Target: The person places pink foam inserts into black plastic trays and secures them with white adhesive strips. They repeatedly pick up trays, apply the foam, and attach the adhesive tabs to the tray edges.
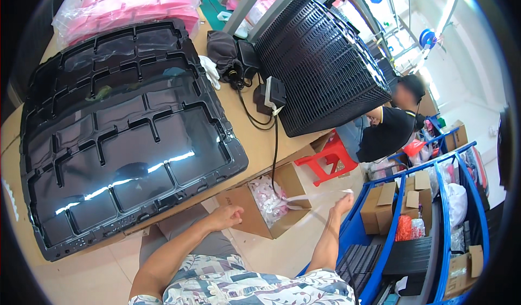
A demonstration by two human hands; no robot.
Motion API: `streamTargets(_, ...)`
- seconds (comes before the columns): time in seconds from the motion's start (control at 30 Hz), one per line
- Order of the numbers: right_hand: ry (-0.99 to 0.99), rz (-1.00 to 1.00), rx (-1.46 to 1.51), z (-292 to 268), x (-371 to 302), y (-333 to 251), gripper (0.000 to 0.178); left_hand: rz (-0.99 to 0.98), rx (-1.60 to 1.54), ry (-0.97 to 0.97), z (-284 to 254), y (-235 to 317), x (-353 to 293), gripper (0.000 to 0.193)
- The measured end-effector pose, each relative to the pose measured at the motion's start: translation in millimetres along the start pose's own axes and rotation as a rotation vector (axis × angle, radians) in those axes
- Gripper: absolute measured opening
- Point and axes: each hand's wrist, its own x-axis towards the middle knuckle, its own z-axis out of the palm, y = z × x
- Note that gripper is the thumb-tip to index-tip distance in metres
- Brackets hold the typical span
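My right hand point(343, 202) is closed on one end of a thin translucent plastic strip point(320, 195), out to the right. The strip stretches leftward to the open cardboard box point(247, 210), which holds crumpled clear and pinkish film point(268, 202). Beside the box's left side is my left hand point(228, 216), its fingers curled in, with nothing showing in them. A large black plastic tray point(130, 188) with several shallow compartments lies on the table to the left, glossy under the lights. Neither hand touches the tray.
A tall stack of black trays point(325, 61) stands on the table's right part. Black power adapters point(270, 95) with cables lie beside it; one cable hangs over the edge. A red stool point(330, 161), a seated person point(388, 131) and blue shelving point(388, 229) are to the right.
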Motion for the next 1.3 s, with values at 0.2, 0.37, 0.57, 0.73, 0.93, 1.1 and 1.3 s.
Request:
streamTargets(0.2, -0.472, -0.314, -0.657, 71.5, -80.1, 66.5, 0.027, -0.088, -0.036, 0.007, -4.4, -5.1, 3.0, 0.035)
streamTargets(0.37, -1.697, -0.426, -1.101, 96.5, -167.1, 118.3, 0.054, 0.048, -0.198, 0.138, -18.4, 24.0, -30.0, 0.031)
streamTargets(0.57, -0.925, -0.599, -0.884, 117.2, -166.0, 30.2, 0.042, -0.064, -0.348, 0.334, -58.7, 93.9, -200.8, 0.034)
streamTargets(0.73, -1.172, -0.445, -0.731, 30.0, -194.7, 62.1, 0.041, -0.117, -0.523, 0.892, -39.5, 120.1, -328.2, 0.035)
streamTargets(0.93, -1.089, 0.132, -0.343, -33.0, -333.4, 15.8, 0.037, 0.223, -0.216, 1.637, -27.1, 161.6, -435.0, 0.023)
streamTargets(1.1, -1.110, 0.572, -0.174, 22.2, -382.3, -60.3, 0.035, 0.019, 0.385, 2.076, -100.3, 154.6, -464.4, 0.034)
streamTargets(1.3, -1.855, -0.061, 0.741, 65.8, -419.5, -240.0, 0.027, -0.059, 0.230, 2.046, -219.9, 130.5, -476.4, 0.082)
